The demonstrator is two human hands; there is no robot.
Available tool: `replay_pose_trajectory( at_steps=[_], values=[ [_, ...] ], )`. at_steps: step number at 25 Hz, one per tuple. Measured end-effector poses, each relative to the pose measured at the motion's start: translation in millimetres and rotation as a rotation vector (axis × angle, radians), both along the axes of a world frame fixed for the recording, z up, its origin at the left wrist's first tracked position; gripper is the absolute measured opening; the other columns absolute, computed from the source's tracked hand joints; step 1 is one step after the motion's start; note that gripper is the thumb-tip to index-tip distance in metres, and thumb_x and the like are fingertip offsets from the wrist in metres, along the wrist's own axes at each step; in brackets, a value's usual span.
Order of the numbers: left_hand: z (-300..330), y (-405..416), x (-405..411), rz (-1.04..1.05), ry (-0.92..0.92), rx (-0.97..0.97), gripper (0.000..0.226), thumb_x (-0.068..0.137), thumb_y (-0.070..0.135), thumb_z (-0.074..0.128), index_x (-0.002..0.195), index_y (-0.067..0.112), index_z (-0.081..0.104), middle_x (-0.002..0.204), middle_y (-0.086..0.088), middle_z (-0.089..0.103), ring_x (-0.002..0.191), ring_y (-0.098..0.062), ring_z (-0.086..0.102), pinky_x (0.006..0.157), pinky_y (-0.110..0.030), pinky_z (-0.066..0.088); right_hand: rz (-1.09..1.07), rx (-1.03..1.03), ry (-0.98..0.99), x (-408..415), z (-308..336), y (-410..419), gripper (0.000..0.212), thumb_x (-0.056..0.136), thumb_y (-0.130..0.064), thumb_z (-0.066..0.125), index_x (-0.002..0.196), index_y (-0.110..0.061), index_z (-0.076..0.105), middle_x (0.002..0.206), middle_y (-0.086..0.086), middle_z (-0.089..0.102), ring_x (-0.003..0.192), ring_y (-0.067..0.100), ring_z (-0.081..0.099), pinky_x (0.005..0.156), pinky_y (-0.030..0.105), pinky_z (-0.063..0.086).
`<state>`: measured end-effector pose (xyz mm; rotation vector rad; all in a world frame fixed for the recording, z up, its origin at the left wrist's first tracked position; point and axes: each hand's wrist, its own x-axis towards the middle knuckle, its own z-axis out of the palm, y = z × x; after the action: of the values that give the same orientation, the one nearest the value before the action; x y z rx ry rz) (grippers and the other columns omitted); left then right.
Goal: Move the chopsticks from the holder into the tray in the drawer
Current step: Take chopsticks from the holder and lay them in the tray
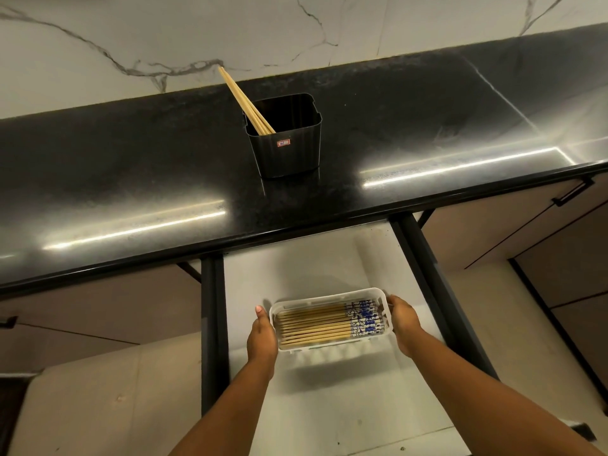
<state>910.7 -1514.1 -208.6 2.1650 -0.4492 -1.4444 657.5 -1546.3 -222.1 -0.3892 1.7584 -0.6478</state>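
A black square holder (289,149) stands on the dark countertop with a few wooden chopsticks (245,102) leaning out of it to the upper left. Below, in the open drawer, a white tray (325,293) holds several chopsticks (316,327) laid side by side, their blue-and-white patterned ends to the right. My left hand (262,337) grips the tray's left end and my right hand (403,319) grips its right end. A shadow beneath the tray suggests it is held slightly above the drawer floor.
The open drawer (362,406) has a pale floor and dark side rails (214,324). The black countertop (131,192) overhangs the drawer's back. A marble wall rises behind. Cabinet fronts with a black handle (572,192) stand at the right.
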Motion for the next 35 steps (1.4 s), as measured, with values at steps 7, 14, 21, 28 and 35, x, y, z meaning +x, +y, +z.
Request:
replay_pose_trajectory(
  at_steps=[7, 14, 21, 28, 35],
  values=[
    [3, -4, 2, -0.156, 0.019, -0.008, 0.071, 0.095, 0.060, 0.006, 0.141, 0.017, 0.039, 0.141, -0.015, 0.049, 0.130, -0.036, 0.044, 0.110, -0.048, 0.032, -0.017, 0.007, 0.014, 1, -1, 0, 0.046, 0.102, -0.045, 0.031, 0.117, -0.013, 0.060, 0.100, 0.014, 0.069, 0.086, 0.027, 0.065, 0.065, 0.033, 0.051],
    [25, 0, 5, -0.199, -0.196, -0.084, 0.065, 0.096, 0.058, 0.015, 0.141, 0.017, 0.036, 0.144, -0.014, 0.042, 0.134, -0.036, 0.037, 0.110, -0.052, 0.031, 0.239, -0.077, 0.334, 4, 21, 2, 0.043, 0.103, -0.038, 0.031, 0.136, -0.013, 0.042, 0.124, 0.017, 0.058, 0.093, 0.025, 0.054, 0.077, 0.038, 0.047],
    [96, -8, -15, -0.226, -0.208, -0.357, 0.060, 0.098, 0.051, 0.029, 0.146, 0.015, 0.032, 0.151, -0.015, 0.032, 0.142, -0.032, 0.021, 0.112, -0.047, 0.025, 0.699, -0.138, 0.632, 23, 83, -14, 0.063, 0.095, -0.038, 0.049, 0.146, -0.009, 0.028, 0.144, 0.018, 0.038, 0.130, 0.035, 0.040, 0.107, 0.043, 0.036],
    [190, -60, -3, -0.423, -0.611, -0.707, 0.033, 0.087, 0.053, 0.056, 0.113, 0.033, 0.061, 0.132, -0.006, 0.054, 0.132, -0.025, 0.037, 0.107, -0.037, 0.026, 0.855, -0.726, 0.665, 83, 217, -60, 0.055, 0.090, -0.056, 0.048, 0.128, -0.017, 0.052, 0.127, 0.009, 0.056, 0.119, 0.027, 0.050, 0.099, 0.040, 0.044],
    [271, -128, 10, -0.200, -0.492, -0.800, 0.021, 0.088, 0.023, 0.054, 0.107, 0.024, 0.065, 0.121, -0.006, 0.061, 0.127, -0.027, 0.040, 0.095, -0.031, 0.035, 0.744, -0.965, 0.586, 143, 294, -123, 0.017, 0.094, -0.027, 0.055, 0.102, -0.013, 0.063, 0.098, 0.005, 0.066, 0.079, 0.013, 0.060, 0.062, 0.019, 0.044]
  ],
)
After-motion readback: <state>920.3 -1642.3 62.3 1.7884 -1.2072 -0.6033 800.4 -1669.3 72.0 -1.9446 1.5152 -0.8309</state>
